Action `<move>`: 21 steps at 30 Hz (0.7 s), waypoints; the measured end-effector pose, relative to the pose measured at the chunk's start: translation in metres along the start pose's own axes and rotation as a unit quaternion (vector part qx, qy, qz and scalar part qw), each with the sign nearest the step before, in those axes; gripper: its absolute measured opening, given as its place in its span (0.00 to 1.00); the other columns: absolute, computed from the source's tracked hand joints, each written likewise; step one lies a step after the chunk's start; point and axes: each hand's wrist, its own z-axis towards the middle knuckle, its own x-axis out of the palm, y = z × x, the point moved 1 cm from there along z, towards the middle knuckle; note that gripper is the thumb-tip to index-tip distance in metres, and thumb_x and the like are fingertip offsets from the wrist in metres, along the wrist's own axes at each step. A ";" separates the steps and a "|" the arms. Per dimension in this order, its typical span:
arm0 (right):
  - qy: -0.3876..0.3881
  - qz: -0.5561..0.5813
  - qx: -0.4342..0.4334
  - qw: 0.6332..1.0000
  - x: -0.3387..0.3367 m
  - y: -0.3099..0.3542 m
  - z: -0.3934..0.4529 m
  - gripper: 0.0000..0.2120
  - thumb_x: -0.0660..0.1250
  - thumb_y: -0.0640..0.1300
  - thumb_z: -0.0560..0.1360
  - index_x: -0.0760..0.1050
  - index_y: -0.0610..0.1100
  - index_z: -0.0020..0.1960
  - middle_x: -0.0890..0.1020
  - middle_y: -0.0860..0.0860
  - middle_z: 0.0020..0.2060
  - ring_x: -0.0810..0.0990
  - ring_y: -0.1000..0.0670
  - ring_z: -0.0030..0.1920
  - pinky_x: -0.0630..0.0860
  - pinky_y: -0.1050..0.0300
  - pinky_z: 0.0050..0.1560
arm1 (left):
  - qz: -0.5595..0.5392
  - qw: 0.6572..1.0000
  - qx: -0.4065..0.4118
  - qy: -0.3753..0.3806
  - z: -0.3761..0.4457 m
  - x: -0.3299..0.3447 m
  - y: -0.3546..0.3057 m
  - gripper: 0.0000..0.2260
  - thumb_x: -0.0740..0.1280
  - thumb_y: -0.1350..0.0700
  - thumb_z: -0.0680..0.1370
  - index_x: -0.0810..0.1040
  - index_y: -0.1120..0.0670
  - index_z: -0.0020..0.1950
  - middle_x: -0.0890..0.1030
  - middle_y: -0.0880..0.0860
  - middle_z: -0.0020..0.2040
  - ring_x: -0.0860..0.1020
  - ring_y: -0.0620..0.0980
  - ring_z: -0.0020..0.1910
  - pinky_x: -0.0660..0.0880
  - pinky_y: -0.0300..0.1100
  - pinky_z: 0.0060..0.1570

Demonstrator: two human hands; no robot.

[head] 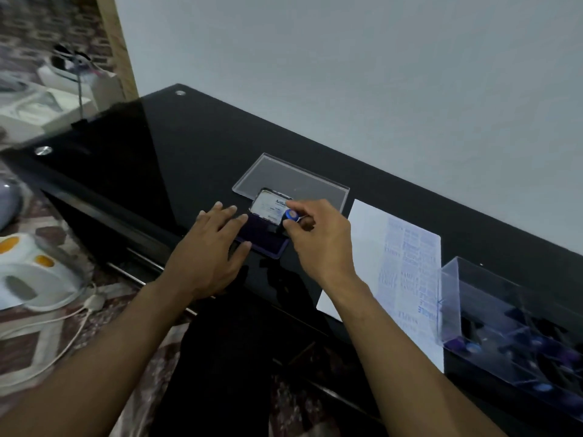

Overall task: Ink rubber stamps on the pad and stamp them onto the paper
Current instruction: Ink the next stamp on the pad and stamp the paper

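A dark blue ink pad point(268, 239) lies open on the black glass table, its lid point(268, 207) raised behind it with a white label. My right hand point(318, 238) pinches a small rubber stamp point(288, 217) with a blue round top, held down on the pad's right part. My left hand point(209, 247) rests with straight fingers on the pad's left edge and the table. To the right lies a white paper sheet point(378, 257) covered with several blue stamp prints.
A clear plastic lid point(284, 175) lies behind the pad. A clear box point(467, 298) holding several stamps stands at the right. The table's front edge point(132, 263) runs near my left wrist. A white kettle point(34, 279) with a cord sits on the floor at left.
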 end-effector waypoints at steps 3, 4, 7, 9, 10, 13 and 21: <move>0.024 -0.027 -0.033 0.999 0.013 0.007 0.006 0.12 0.72 0.42 0.75 0.81 0.49 0.58 0.81 0.54 0.53 0.80 0.57 0.45 0.78 0.68 0.49 | 0.028 1.000 -0.013 0.009 0.001 -0.001 0.014 0.31 0.52 0.38 0.79 0.68 0.54 0.77 0.68 0.56 0.77 0.59 0.57 0.79 0.55 0.57 0.78; 0.028 -0.038 -0.046 0.998 0.017 0.009 0.008 0.11 0.72 0.42 0.75 0.81 0.48 0.57 0.81 0.54 0.53 0.80 0.57 0.46 0.79 0.65 0.51 | 0.035 0.999 -0.015 0.009 0.001 -0.001 0.018 0.31 0.52 0.38 0.79 0.68 0.54 0.77 0.67 0.56 0.77 0.59 0.57 0.79 0.55 0.57 0.78; 0.042 -0.069 -0.067 0.994 0.026 0.011 0.013 0.10 0.72 0.42 0.75 0.82 0.48 0.56 0.81 0.52 0.53 0.80 0.54 0.47 0.78 0.63 0.53 | 0.053 0.998 -0.020 0.012 0.004 0.000 0.029 0.31 0.51 0.38 0.80 0.68 0.54 0.77 0.67 0.57 0.77 0.59 0.58 0.79 0.56 0.59 0.77; 0.055 -0.087 -0.071 0.992 0.033 0.010 0.016 0.10 0.71 0.42 0.75 0.82 0.48 0.56 0.81 0.52 0.54 0.80 0.53 0.49 0.79 0.58 0.56 | 0.063 0.998 -0.023 0.019 0.006 0.003 0.035 0.31 0.50 0.38 0.80 0.68 0.54 0.77 0.66 0.57 0.78 0.59 0.58 0.79 0.56 0.60 0.77; 0.063 -0.096 -0.071 0.991 0.035 0.010 0.017 0.11 0.71 0.43 0.75 0.82 0.48 0.57 0.81 0.51 0.54 0.80 0.52 0.50 0.79 0.55 0.57 | 0.063 0.997 -0.025 0.021 0.006 0.004 0.037 0.31 0.50 0.38 0.80 0.68 0.53 0.77 0.66 0.56 0.78 0.59 0.58 0.79 0.56 0.60 0.77; 0.083 -0.121 -0.066 0.987 0.040 0.009 0.019 0.11 0.70 0.44 0.76 0.82 0.48 0.58 0.81 0.50 0.56 0.80 0.51 0.52 0.78 0.52 0.59 | 0.065 0.997 -0.028 0.020 0.004 0.008 0.040 0.30 0.50 0.38 0.80 0.69 0.53 0.76 0.66 0.56 0.78 0.59 0.57 0.80 0.55 0.60 0.78; 0.110 -0.163 -0.043 0.979 0.044 0.007 0.023 0.13 0.68 0.44 0.78 0.80 0.47 0.61 0.80 0.49 0.58 0.80 0.51 0.55 0.78 0.53 0.60 | 0.081 0.996 -0.028 -0.013 0.003 0.014 0.039 0.28 0.53 0.40 0.80 0.73 0.54 0.73 0.70 0.56 0.75 0.62 0.57 0.78 0.58 0.59 0.76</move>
